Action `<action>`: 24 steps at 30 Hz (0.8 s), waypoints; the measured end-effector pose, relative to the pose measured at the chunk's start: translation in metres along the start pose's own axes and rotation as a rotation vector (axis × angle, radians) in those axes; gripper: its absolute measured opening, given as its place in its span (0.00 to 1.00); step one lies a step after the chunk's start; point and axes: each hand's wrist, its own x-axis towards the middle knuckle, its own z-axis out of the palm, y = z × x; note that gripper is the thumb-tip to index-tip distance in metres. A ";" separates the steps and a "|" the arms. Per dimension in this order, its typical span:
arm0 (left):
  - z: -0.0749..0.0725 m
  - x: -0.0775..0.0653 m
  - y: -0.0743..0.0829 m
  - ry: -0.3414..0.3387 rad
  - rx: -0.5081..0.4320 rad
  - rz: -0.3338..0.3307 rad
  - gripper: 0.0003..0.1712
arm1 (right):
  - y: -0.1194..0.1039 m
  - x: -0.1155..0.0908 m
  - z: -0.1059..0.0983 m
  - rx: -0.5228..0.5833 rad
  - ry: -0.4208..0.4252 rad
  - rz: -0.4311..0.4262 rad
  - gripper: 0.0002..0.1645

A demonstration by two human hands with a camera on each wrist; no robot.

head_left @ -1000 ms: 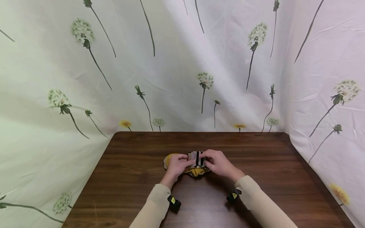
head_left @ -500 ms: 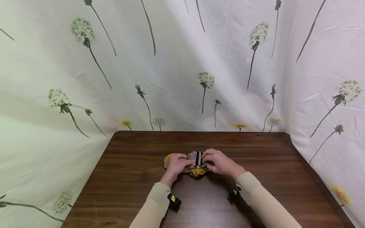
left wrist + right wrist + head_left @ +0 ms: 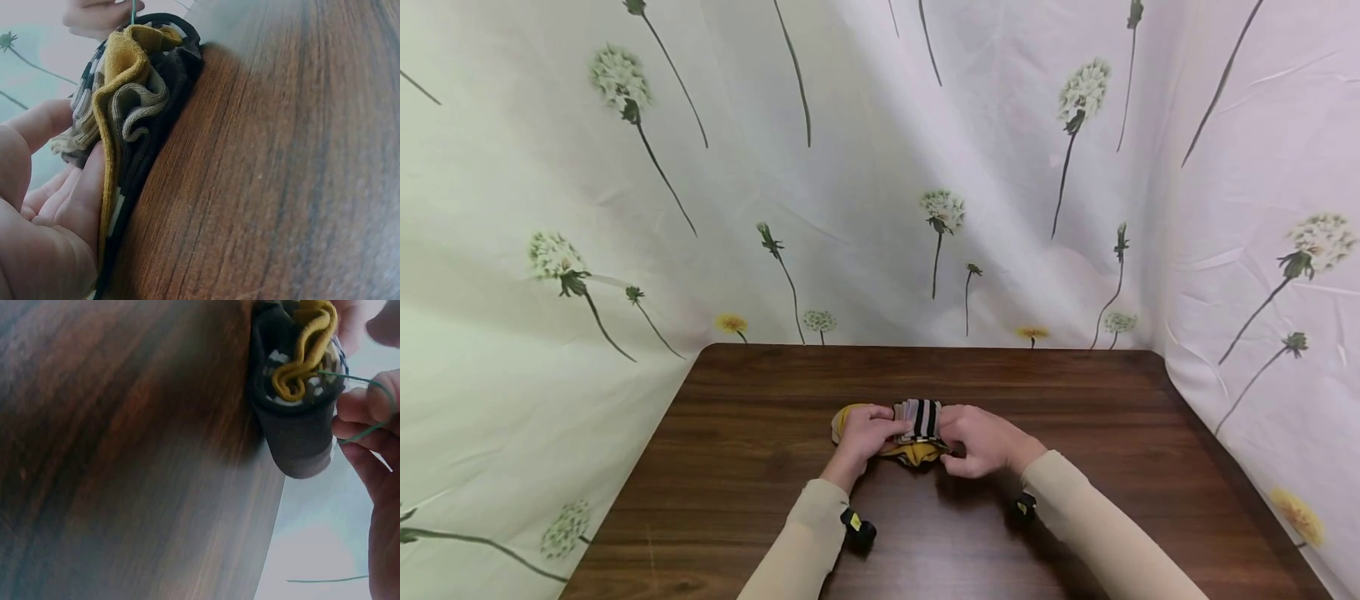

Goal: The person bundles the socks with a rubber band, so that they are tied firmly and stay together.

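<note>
A folded bundle of striped socks [image 3: 917,421] in black, grey and yellow lies at the middle of the table. My left hand [image 3: 867,432] grips its left part, thumb on top and fingers tucked into the layers, as the left wrist view shows. The ruffled yellow edge [image 3: 125,59] and grey folds face that camera. At the right end my right hand [image 3: 981,442] has its fingers curled beside the bundle. A thin green thread [image 3: 392,407] loops from the socks to these fingers, which seem to pinch it. The dark rounded end [image 3: 297,437] of the bundle stays in place.
The brown wood-grain table [image 3: 760,392] reaches back to a white curtain [image 3: 865,275] printed with dandelions. More curtain hangs along both sides. A black camera [image 3: 859,532] is strapped at the left wrist, another [image 3: 1024,507] at the right.
My right hand has drawn slightly back from the bundle's striped top, and its fingers have curled. The left hand and the socks keep their place.
</note>
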 end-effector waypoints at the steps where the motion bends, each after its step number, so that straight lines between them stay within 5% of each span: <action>1: 0.000 0.000 0.000 0.000 -0.001 -0.001 0.25 | -0.001 0.000 0.000 0.005 0.001 0.002 0.20; 6: 0.000 -0.001 0.000 0.005 -0.004 -0.005 0.26 | -0.005 -0.001 0.002 0.216 -0.010 0.086 0.23; 12: 0.001 0.000 0.000 0.010 -0.003 -0.004 0.27 | -0.003 -0.011 0.006 0.822 0.081 0.150 0.05; 18: 0.002 0.001 -0.003 0.011 0.004 -0.008 0.27 | -0.005 -0.020 0.013 1.311 0.199 0.179 0.35; 24: 0.002 0.000 -0.001 0.003 -0.009 -0.002 0.28 | -0.012 -0.022 0.013 1.568 0.414 0.335 0.43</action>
